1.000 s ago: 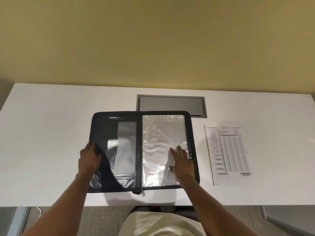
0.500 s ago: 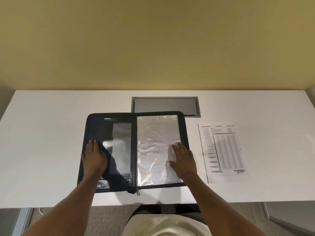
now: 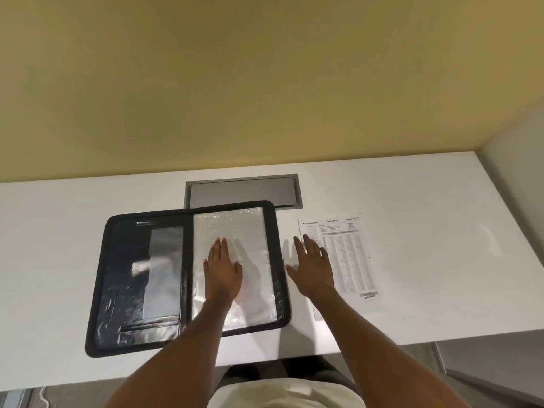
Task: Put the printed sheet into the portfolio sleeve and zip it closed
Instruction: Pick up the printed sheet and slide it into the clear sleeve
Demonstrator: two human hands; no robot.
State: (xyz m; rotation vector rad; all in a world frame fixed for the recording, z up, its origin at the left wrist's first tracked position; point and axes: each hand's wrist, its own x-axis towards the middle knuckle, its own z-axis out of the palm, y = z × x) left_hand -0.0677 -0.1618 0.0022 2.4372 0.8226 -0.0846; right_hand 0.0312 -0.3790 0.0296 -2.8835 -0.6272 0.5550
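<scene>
Reaching for white printed sheet: right hand spread, empty; left hand flat, pinning clear plastic sleeve. Next, needs lifting.

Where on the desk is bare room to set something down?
Bare desk left of the open portfolio, and right of the printed sheet. Crowded between portfolio and sheet, where the right hand reaches; the left hand rests on the sleeve.

White desk with a grey recessed hatch near its far edge, against a yellow wall.
</scene>
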